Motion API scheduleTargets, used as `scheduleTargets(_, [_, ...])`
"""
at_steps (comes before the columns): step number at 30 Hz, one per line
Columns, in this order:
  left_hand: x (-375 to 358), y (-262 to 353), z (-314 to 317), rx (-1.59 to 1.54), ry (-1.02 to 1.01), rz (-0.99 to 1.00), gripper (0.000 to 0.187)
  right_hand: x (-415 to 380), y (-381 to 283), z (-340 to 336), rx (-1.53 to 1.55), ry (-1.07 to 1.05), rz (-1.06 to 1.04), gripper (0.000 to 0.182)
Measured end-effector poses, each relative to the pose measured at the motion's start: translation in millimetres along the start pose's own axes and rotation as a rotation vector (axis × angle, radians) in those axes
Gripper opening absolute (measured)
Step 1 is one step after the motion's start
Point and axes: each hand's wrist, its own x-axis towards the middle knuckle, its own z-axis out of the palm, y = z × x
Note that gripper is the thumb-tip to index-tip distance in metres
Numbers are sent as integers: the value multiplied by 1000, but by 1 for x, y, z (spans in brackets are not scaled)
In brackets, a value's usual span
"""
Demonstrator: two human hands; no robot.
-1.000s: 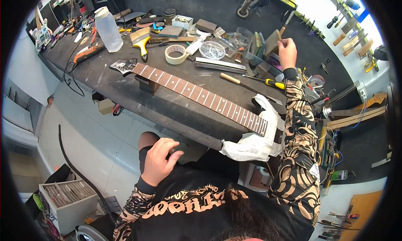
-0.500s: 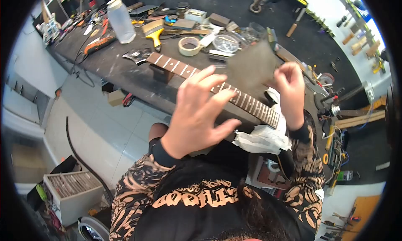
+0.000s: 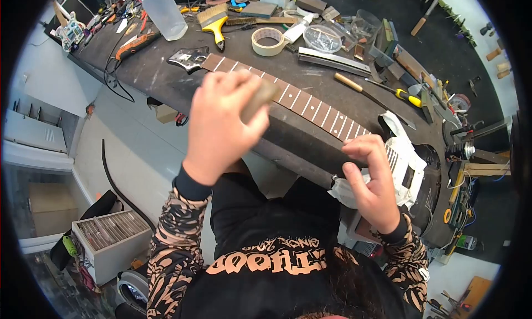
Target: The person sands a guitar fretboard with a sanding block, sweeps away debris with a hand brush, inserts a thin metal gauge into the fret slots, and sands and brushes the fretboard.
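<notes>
An electric guitar lies across the bench, its brown fretboard (image 3: 302, 102) facing up and its dark headstock (image 3: 187, 58) at the far left. White masking paper (image 3: 407, 172) covers part of its body. My left hand (image 3: 221, 119) is closed around a bent greyish-brown piece of sandpaper (image 3: 259, 100), over the upper half of the neck; motion blurs it. My right hand (image 3: 372, 183) hovers near the body end of the neck, thumb and fingers apart, with nothing visible in it.
Behind the neck lie a masking tape roll (image 3: 267, 42), a yellow-handled brush (image 3: 215, 24), a wooden-handled file (image 3: 354, 86), a yellow-black screwdriver (image 3: 407, 97) and a metal straightedge (image 3: 332, 61). A translucent bottle (image 3: 163, 14) stands at the back left.
The sandpaper, held as a blurred sheet by my right hand before, is now bent in my left hand. My left hand moved left and my right hand came down towards me. The view shifted.
</notes>
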Motion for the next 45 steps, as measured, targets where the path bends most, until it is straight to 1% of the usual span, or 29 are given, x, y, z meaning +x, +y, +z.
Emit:
scheduleTargets(2, [6,-10,17,63,28,-21,46,11,3,-4,-95,3,-20,29])
scheduleTargets(4, [10,22,31,45,-99,-20,45,22,13,-3,-155,15,-21,29])
scheduleTargets(5, [5,44,45,31,-148,20,41,28,15,-3,-186,15,-21,29])
scheduleTargets(6, [-3,59,53,-57,-150,78,42,35,19,-5,-207,22,-9,30])
scheduleTargets(8, [2,64,45,-118,-223,54,42,43,28,-7,-252,23,22,31])
scheduleTargets(9, [12,50,38,-5,-234,-23,43,48,31,-10,-274,14,-5,34])
scheduleTargets(10, [20,24,30,113,-249,-104,44,48,33,-14,-267,-3,32,35])
scheduleTargets(12, [10,4,46,147,-114,-115,37,54,35,-19,-281,-62,68,35])
scheduleTargets(14, [25,67,44,48,-291,-186,37,58,36,-21,-244,-100,98,36])
scheduleTargets(15, [14,97,53,-106,-329,-84,40,63,35,-24,-228,-113,103,36])
scheduleTargets(16, [16,108,57,-147,-290,-101,43,67,33,-30,-224,-130,120,36])
scheduleTargets(17, [16,97,54,-42,-307,-151,45,68,31,-36,-220,-146,139,36])
scheduleTargets(18, [21,71,46,62,-320,-194,47,69,30,-43,-220,-156,155,37])
scheduleTargets(19, [28,51,32,173,-311,-286,46,70,31,-49,-212,-174,150,38])
scheduleTargets(21, [25,75,40,133,-365,-329,50,69,33,-56,-222,-216,109,40])
scheduleTargets(23, [18,114,57,-60,-353,-244,54,66,36,-57,-209,-244,88,42])
scheduleTargets(24, [12,126,60,-83,-368,-203,50,63,38,-58,-197,-259,93,43])
scheduleTargets(26, [20,81,51,62,-323,-259,50,58,44,-61,-183,-283,93,44])
scheduleTargets(27, [24,59,43,200,-314,-304,51,55,45,-64,-180,-301,95,45])
scheduleTargets(30, [27,95,55,49,-334,-262,43,47,51,-65,-190,-336,96,46])
scheduleTargets(34, [26,58,42,126,-334,-178,45,44,45,-61,-179,-350,133,47])
scheduleTargets(38, [27,98,56,-5,-377,-204,46,43,44,-58,-190,-351,142,46])
scheduleTargets(42, [27,45,39,149,-382,-183,43,44,42,-51,-184,-352,143,46])
scheduleTargets(43, [27,54,43,97,-374,-182,43,44,41,-51,-181,-354,142,46])
scheduleTargets(45, [28,92,59,6,-350,-176,43,46,43,-50,-200,-365,135,46])
